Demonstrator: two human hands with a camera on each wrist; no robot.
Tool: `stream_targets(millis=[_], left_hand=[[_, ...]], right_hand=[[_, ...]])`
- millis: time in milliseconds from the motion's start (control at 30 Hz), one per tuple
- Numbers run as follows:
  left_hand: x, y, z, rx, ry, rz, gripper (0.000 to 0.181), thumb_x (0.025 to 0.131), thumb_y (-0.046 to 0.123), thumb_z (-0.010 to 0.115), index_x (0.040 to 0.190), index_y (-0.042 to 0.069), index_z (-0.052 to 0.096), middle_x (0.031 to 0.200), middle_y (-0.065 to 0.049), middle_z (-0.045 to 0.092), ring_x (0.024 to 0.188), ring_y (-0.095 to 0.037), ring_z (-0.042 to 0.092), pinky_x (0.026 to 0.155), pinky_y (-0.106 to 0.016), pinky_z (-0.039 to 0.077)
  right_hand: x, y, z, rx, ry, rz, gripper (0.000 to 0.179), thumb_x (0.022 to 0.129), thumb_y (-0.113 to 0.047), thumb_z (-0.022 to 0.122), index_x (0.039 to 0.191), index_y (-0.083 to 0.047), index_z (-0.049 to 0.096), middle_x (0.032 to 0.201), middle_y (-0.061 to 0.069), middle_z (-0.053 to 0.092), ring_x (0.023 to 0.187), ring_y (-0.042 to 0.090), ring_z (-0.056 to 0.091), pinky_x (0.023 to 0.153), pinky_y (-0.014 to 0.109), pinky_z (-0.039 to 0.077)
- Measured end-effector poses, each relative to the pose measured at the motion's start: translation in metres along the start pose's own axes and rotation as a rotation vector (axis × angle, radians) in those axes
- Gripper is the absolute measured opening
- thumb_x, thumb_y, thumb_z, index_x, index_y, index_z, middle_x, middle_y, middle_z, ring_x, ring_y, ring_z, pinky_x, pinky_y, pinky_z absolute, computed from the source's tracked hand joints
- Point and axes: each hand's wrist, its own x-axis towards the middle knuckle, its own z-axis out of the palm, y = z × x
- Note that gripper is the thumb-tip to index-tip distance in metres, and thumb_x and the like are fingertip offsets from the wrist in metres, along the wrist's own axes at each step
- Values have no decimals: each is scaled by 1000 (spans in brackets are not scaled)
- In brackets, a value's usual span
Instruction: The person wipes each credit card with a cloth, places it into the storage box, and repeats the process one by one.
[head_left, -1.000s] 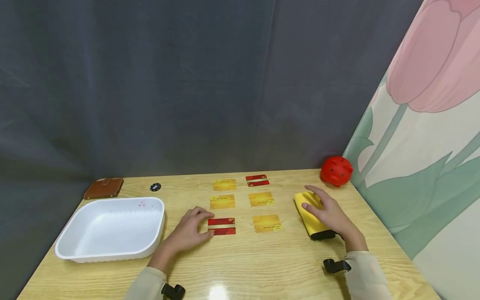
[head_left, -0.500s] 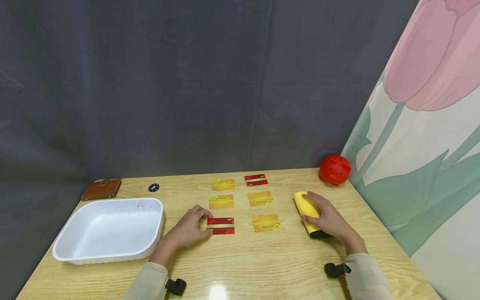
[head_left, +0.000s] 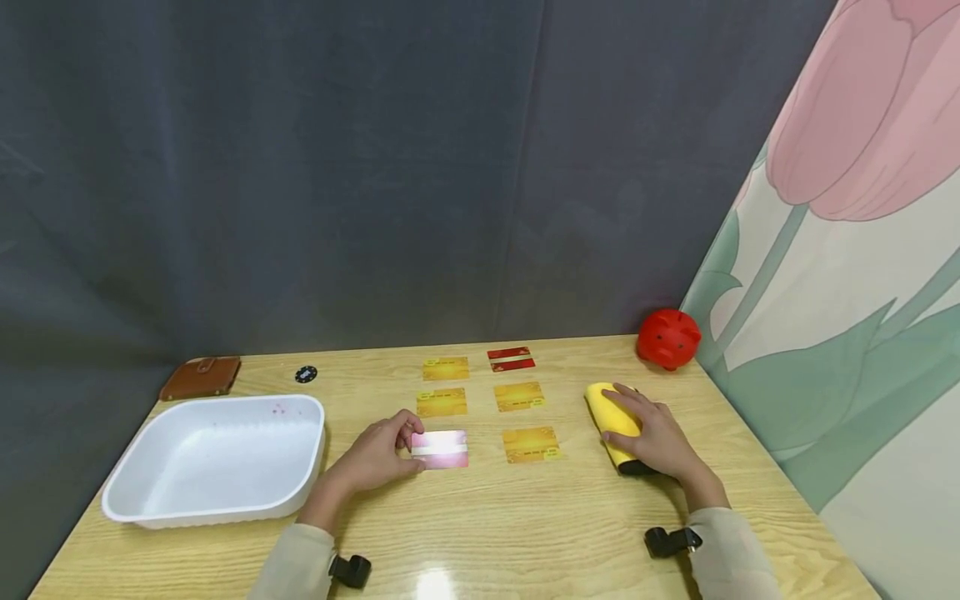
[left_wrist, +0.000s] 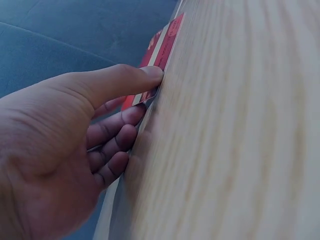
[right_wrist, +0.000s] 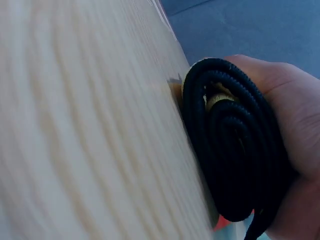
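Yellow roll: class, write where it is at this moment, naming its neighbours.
In the head view, the yellow roll is on the right, in the person's right grip, with yellow cards to its left and the red piggy bank beyond it.

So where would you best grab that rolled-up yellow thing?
Probably across the middle of the yellow roll, from the right, as the right hand does: it lies on its side, long and rounded, so a hand can likely wrap its width.

Overhead glare whitens the flat red rectangular card with a pale stripe (head_left: 442,450) and spots the light-brown wooden tabletop (head_left: 480,533); wrist views are dimmer, bluish, with blurred grain.
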Motion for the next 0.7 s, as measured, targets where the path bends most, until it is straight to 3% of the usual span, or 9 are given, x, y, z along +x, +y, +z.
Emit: stream_targets(millis=[267, 400, 600, 700], left_hand=[[-1, 0, -1, -86, 8, 60, 32, 89, 11, 81, 114, 21, 63, 90, 3, 62, 81, -10, 61, 74, -21, 53], [-1, -2, -1, -210, -1, 73, 31, 92, 3, 74, 117, 20, 65, 93, -4, 63, 83, -12, 66, 73, -22, 57], [-1, -5, 0, -348, -10, 50, 28, 95, 2, 71, 118, 17, 69, 101, -12, 65, 89, -20, 71, 72, -25, 61], [-2, -5, 1, -381, 2, 36, 24, 96, 5, 72, 118, 15, 72, 110, -13, 69, 95, -21, 74, 75, -27, 63]], right_hand=[[1, -4, 0, 10, -18, 64, 65, 88, -19, 80, 149, -15, 57, 158, 17, 48, 147, 55, 36, 107, 81, 34], [1, -6, 0, 9, -12, 74, 61, 89, -13, 77, 147, -16, 58, 156, 16, 51, 147, 51, 39, 106, 81, 35], [2, -3, 1, 90, 25, 51, 56, 89, -3, 76, 143, -11, 62, 151, 21, 55, 142, 48, 47, 111, 73, 37], [1, -1, -2, 155, 26, 57, 54, 90, -3, 76, 142, -10, 63, 150, 22, 56, 140, 47, 49, 115, 59, 40]])
